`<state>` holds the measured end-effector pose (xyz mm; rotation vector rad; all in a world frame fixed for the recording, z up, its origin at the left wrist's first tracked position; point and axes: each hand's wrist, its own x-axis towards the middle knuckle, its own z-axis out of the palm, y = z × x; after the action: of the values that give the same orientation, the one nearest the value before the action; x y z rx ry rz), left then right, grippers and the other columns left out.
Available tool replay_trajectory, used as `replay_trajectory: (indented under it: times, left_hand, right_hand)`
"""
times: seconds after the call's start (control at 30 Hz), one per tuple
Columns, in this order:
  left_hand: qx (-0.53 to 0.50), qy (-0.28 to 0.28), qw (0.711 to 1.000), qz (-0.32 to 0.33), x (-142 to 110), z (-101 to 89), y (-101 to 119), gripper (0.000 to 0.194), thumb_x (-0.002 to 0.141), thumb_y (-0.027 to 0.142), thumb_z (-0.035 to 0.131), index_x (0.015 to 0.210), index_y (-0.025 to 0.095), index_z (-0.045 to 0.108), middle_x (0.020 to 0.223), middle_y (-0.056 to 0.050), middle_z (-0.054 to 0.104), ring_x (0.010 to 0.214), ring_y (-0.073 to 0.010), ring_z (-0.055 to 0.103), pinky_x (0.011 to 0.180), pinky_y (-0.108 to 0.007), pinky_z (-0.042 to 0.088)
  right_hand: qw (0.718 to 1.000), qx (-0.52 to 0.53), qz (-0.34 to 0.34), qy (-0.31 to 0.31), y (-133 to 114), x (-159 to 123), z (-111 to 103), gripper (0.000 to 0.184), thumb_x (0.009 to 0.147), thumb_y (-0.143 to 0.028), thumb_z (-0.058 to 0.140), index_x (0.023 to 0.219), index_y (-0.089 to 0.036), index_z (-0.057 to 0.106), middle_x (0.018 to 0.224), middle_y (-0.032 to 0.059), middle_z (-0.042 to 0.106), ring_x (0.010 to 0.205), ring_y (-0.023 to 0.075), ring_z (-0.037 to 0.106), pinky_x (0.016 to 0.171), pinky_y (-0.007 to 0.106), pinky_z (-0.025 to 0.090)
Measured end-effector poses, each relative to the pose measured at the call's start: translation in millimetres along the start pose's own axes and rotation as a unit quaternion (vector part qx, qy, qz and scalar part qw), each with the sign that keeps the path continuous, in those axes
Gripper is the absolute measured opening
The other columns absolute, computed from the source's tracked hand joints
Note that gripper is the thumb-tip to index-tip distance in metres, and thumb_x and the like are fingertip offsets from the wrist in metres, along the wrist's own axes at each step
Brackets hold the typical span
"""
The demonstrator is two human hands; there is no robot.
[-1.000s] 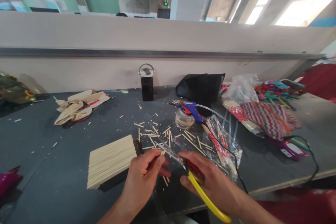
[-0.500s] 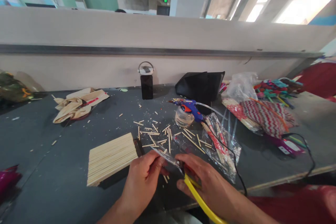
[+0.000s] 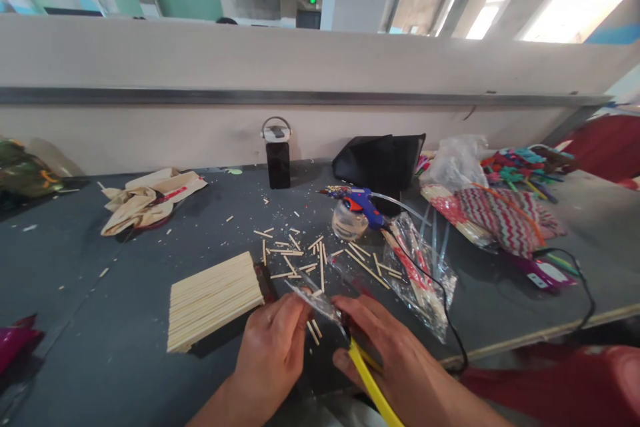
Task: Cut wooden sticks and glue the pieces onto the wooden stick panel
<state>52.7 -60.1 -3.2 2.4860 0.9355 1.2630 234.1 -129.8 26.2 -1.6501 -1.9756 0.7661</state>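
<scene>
The left hand (image 3: pixel 275 340) has rolled inward over the last second: its thumb, in plain sight a second ago, is now tucked behind the bent fingers. Those fingers are pressed together, apparently pinching a short stick (image 3: pixel 317 293), whose pale end shows just past the fingertips, at the blades. The right hand (image 3: pixel 385 347) has its fingers wrapped around the cutters (image 3: pixel 361 367), and the blades now lie lower, across the left fingertips. That seems to bring stick and blades together; whether the blades bite into the wood, I cannot tell.

Just beyond the hands, cut pieces (image 3: pixel 322 267) lie scattered over the tabletop (image 3: pixel 100 320), undisturbed throughout. The block (image 3: pixel 215 300) of neatly laid sticks also keeps its place, just left of the left hand. Farther back, the glue gun (image 3: pixel 369 207) rests against a clear tape roll (image 3: pixel 349 223), with a plastic packet (image 3: pixel 420 280) near it on the right.
</scene>
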Motion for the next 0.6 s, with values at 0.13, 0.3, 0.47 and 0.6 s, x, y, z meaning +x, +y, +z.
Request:
replay_trajectory:
  times: [0.13, 0.3, 0.47, 0.6]
  left_hand:
    - [0.05, 0.011, 0.998, 0.032, -5.9, 2.5, -0.6, 0.023, 0.088, 0.007, 0.045, 0.107, 0.018, 0.052, 0.084, -0.007, 0.074, 0.071, -0.0173, 0.071, 0.066, -0.024, 0.055]
    - [0.07, 0.01, 0.997, 0.045, -7.3, 2.9, -2.6, 0.029, 0.085, 0.002, 0.046, 0.108, 0.019, 0.051, 0.089, -0.007, 0.074, 0.079, -0.0179, 0.071, 0.073, -0.024, 0.055]
    - [0.048, 0.009, 0.998, 0.034, -4.1, 0.9, 1.5, 0.024, 0.086, 0.004, 0.045, 0.103, 0.019, 0.054, 0.079, -0.005, 0.073, 0.068, -0.017, 0.07, 0.066, -0.023, 0.054]
    - [-0.02, -0.05, 0.998, -0.034, -2.0, -1.8, 6.6, 0.022, 0.085, 0.004, 0.044, 0.092, 0.02, 0.058, 0.071, -0.001, 0.069, 0.059, -0.0149, 0.066, 0.056, -0.021, 0.049]
  right_hand:
    - [1.0, -0.022, 0.005, 0.018, -1.1, -1.1, 8.2, 0.05, 0.083, -0.023, 0.06, 0.131, -0.018, 0.047, 0.121, 0.0135, 0.058, 0.111, 0.0261, 0.056, 0.096, 0.042, 0.047]
    - [1.0, -0.006, 0.008, 0.025, -0.6, -1.3, 15.6, 0.051, 0.084, -0.022, 0.058, 0.133, -0.015, 0.046, 0.12, 0.0148, 0.057, 0.109, 0.0253, 0.055, 0.097, 0.043, 0.046]
    - [0.999, 0.011, -0.003, 0.034, -0.6, -2.4, 19.4, 0.053, 0.082, -0.02, 0.057, 0.134, -0.014, 0.045, 0.121, 0.0152, 0.056, 0.111, 0.0253, 0.054, 0.099, 0.041, 0.045]
    - [0.999, 0.045, 0.014, 0.026, 1.3, -5.3, 23.5, 0.052, 0.083, -0.016, 0.054, 0.133, -0.017, 0.046, 0.123, 0.0137, 0.056, 0.114, 0.0237, 0.053, 0.099, 0.037, 0.044]
